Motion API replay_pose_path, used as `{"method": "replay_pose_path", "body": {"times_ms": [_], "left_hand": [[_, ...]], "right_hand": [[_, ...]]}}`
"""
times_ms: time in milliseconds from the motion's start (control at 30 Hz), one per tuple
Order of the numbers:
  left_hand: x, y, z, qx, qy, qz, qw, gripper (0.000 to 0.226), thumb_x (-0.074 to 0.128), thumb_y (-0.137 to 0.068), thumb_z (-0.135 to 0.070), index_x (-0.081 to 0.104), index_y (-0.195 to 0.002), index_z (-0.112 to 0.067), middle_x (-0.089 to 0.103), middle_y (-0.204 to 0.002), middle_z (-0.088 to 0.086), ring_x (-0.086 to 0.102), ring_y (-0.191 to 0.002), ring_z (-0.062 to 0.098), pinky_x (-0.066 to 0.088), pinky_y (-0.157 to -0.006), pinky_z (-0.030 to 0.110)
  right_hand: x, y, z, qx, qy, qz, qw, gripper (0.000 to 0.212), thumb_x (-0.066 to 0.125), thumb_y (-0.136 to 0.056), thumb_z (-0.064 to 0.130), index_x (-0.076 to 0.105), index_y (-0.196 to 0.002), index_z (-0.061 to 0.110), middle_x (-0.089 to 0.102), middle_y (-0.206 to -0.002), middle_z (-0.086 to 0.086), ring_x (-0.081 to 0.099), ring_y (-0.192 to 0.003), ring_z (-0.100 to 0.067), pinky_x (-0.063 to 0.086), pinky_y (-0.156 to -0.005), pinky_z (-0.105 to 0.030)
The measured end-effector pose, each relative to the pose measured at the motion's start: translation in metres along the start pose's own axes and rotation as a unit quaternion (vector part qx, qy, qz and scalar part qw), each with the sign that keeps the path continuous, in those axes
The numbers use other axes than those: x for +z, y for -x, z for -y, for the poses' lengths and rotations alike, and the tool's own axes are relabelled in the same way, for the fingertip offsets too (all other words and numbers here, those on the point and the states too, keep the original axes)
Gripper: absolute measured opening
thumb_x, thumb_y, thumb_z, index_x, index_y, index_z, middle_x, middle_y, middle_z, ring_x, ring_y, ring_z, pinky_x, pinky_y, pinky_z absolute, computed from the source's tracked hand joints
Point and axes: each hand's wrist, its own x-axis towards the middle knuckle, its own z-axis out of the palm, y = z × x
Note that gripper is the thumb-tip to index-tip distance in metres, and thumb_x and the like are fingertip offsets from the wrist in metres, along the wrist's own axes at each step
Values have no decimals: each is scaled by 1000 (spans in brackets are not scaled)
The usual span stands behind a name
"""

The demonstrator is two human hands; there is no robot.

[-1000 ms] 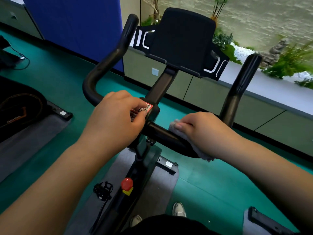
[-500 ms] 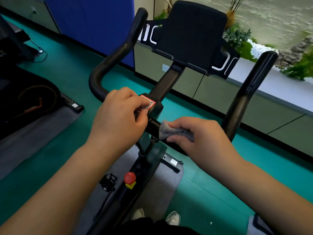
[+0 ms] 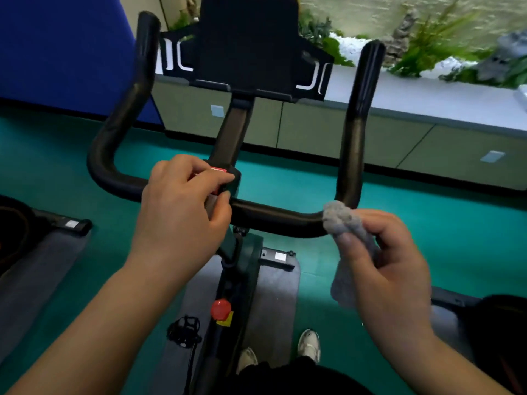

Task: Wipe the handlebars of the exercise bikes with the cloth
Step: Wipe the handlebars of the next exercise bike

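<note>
A black U-shaped handlebar (image 3: 273,216) of an exercise bike fills the middle, with two horns rising at left (image 3: 137,89) and right (image 3: 359,121). My left hand (image 3: 182,206) grips the crossbar at its centre clamp, over a red label. My right hand (image 3: 387,260) holds a bunched grey cloth (image 3: 340,220), whose top touches the bar's right bend where the right horn starts. The rest of the cloth hangs below my fingers.
A black tablet holder (image 3: 248,44) stands above the bar on a stem. A red knob (image 3: 220,308) sits on the bike frame below. Grey mats lie on green floor (image 3: 427,223). Other machines sit at left (image 3: 17,232) and right (image 3: 496,323). Cabinets and plants line the far side.
My right hand with the cloth has slid from near the centre clamp rightward along the crossbar to the right bend. My left hand has stayed on the centre.
</note>
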Motion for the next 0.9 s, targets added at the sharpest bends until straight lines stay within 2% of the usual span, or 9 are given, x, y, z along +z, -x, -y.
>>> {"method": "replay_pose_path", "body": {"times_ms": [67, 133, 200, 300, 367, 567, 733, 900], "left_hand": [[4, -2, 0, 15, -4, 1, 1000, 22, 66, -83, -16, 72, -104, -17, 54, -99, 0, 45, -96, 24, 45, -79, 46], [7, -4, -1, 24, -10, 4, 1000, 20, 64, -83, -17, 72, -101, -17, 54, -99, 2, 45, -96, 27, 44, -79, 48], [9, -8, -2, 33, -19, 4, 999, 18, 63, -84, -18, 73, -99, -17, 55, -99, 3, 45, -96, 29, 43, -79, 47], [13, -13, -2, 42, -31, 2, 999, 17, 63, -84, -17, 73, -98, -17, 56, -99, 3, 45, -96, 31, 43, -77, 46], [16, -16, -2, 40, -33, -1, 999, 17, 63, -84, -17, 74, -97, -17, 57, -99, 4, 45, -96, 33, 43, -77, 47], [23, -18, -3, 37, -47, -15, 998, 15, 64, -84, -17, 74, -94, -19, 59, -99, 2, 47, -98, 36, 42, -76, 47], [25, -19, -5, 49, -62, -10, 997, 14, 63, -84, -19, 75, -92, -19, 61, -97, -1, 50, -98, 35, 42, -75, 48], [27, -17, -8, 35, -83, -9, 996, 13, 64, -85, -18, 74, -93, -20, 61, -98, -1, 44, -101, 33, 37, -76, 45]], "right_hand": [[-4, 10, -4, 111, -22, -66, 991, 11, 62, -80, 41, 64, -87, 33, 65, -92, 1, 61, -87, -12, 47, -77, -24], [-6, 17, -10, 182, -39, -112, 976, 9, 63, -85, 35, 63, -86, 27, 65, -86, 3, 59, -79, -10, 48, -73, -28], [-6, 14, -16, 220, -50, -177, 958, 4, 62, -91, 23, 62, -86, 22, 66, -86, 2, 58, -78, -10, 50, -77, -36], [5, -8, -20, 249, -96, -240, 933, 3, 62, -90, 23, 62, -89, 20, 67, -91, -3, 60, -82, -12, 52, -86, -43], [16, -18, -19, 273, -147, -222, 924, 4, 63, -89, 22, 62, -88, 19, 68, -92, -5, 62, -84, -14, 53, -88, -45], [18, -11, -11, 348, -202, -176, 898, 9, 66, -88, 15, 60, -92, 9, 70, -93, -9, 66, -86, -20, 53, -88, -53], [9, -54, -15, 381, -286, -190, 859, 3, 60, -92, 10, 61, -88, 10, 68, -88, -10, 64, -80, -21, 55, -88, -48], [16, -31, -17, 383, -255, -181, 869, 9, 60, -92, 10, 58, -83, 14, 68, -80, -6, 64, -77, -20, 54, -81, -40]]}}
